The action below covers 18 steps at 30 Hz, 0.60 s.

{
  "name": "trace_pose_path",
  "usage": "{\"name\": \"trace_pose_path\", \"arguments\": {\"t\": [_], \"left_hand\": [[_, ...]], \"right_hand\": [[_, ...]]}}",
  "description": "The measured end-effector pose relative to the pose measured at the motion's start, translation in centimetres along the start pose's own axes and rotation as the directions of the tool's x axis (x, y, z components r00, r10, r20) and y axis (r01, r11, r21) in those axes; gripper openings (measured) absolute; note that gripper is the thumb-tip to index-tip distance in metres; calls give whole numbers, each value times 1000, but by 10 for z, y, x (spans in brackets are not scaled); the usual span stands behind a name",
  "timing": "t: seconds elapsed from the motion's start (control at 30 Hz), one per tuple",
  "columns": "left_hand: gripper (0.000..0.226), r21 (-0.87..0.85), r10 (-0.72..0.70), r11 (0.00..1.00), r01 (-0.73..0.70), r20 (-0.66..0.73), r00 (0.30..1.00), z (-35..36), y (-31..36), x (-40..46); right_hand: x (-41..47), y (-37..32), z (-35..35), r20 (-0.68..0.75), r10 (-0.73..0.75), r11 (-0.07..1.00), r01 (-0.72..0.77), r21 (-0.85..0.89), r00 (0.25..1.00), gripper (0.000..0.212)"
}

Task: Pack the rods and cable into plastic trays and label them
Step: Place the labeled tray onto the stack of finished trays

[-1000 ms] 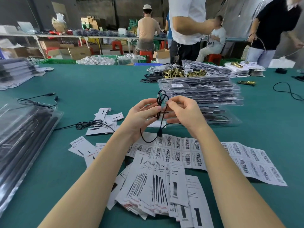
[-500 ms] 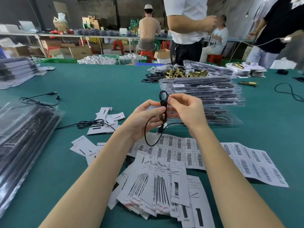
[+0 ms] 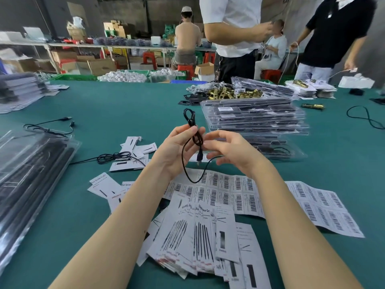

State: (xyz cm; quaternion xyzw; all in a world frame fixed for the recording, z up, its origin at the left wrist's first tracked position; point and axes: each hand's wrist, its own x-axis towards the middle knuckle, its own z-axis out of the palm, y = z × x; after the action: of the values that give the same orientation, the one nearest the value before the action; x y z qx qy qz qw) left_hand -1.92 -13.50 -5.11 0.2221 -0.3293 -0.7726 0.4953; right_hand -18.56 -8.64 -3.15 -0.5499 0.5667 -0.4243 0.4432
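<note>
Above a green-topped bench (image 3: pixel 129 105), a worker's left hand (image 3: pixel 177 151) pinches a thin black cable (image 3: pixel 194 138), folded into a short bundle, between thumb and fingers (image 3: pixel 187 130). The bundle stands roughly upright, its looped end poking above the grip while a plug and a slack loop dangle below toward the white barcode label sheets (image 3: pixel 229 188). The right hand (image 3: pixel 233 151) hovers just beside it, fingers loosely spread and holding nothing, their tips close to the cable's middle. A tail of the cable runs under that hand. The stack of clear plastic trays (image 3: pixel 256 119) lies ahead and to the right, nearer the right hand, so the bundle will likely travel forward and rightward. More filled trays (image 3: pixel 31 167) sit at left.
</note>
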Motion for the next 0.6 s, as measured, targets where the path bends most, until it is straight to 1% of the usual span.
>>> {"name": "trace_pose_path", "arguments": {"t": [0.1,0.17,0.2,0.3,0.33,0.4,0.5,0.53,0.6], "left_hand": [[20,-46,10,999,-10,-9,1000,1,0,0],[23,-51,7,999,-8,-19,1000,1,0,1],[22,-40,8,999,-9,-29,1000,1,-1,1],[15,27,48,999,-46,-82,995,1,-1,1],[16,58,76,996,-70,-105,992,0,-1,1],[16,189,161,973,-132,-150,975,-1,0,1],[16,390,254,902,-183,-138,957,-2,2,0],[15,426,264,885,-188,-126,956,-2,2,-1],[14,473,273,860,-191,-110,956,0,2,-1]], "right_hand": [[-1,2,0,21,-23,996,24,-81,1000,25],[-1,2,1,18,-19,995,21,-99,1000,23],[-1,3,0,15,-7,997,8,-82,1000,21],[-2,3,-3,33,36,998,-38,58,999,17],[-2,3,-4,37,31,995,-34,93,999,16],[-2,3,-7,18,-7,987,4,160,1000,14],[0,3,-8,-58,-45,959,60,276,997,20],[1,3,-7,-93,-54,957,78,281,994,21],[2,4,-5,-165,-78,961,119,250,983,16]]}}
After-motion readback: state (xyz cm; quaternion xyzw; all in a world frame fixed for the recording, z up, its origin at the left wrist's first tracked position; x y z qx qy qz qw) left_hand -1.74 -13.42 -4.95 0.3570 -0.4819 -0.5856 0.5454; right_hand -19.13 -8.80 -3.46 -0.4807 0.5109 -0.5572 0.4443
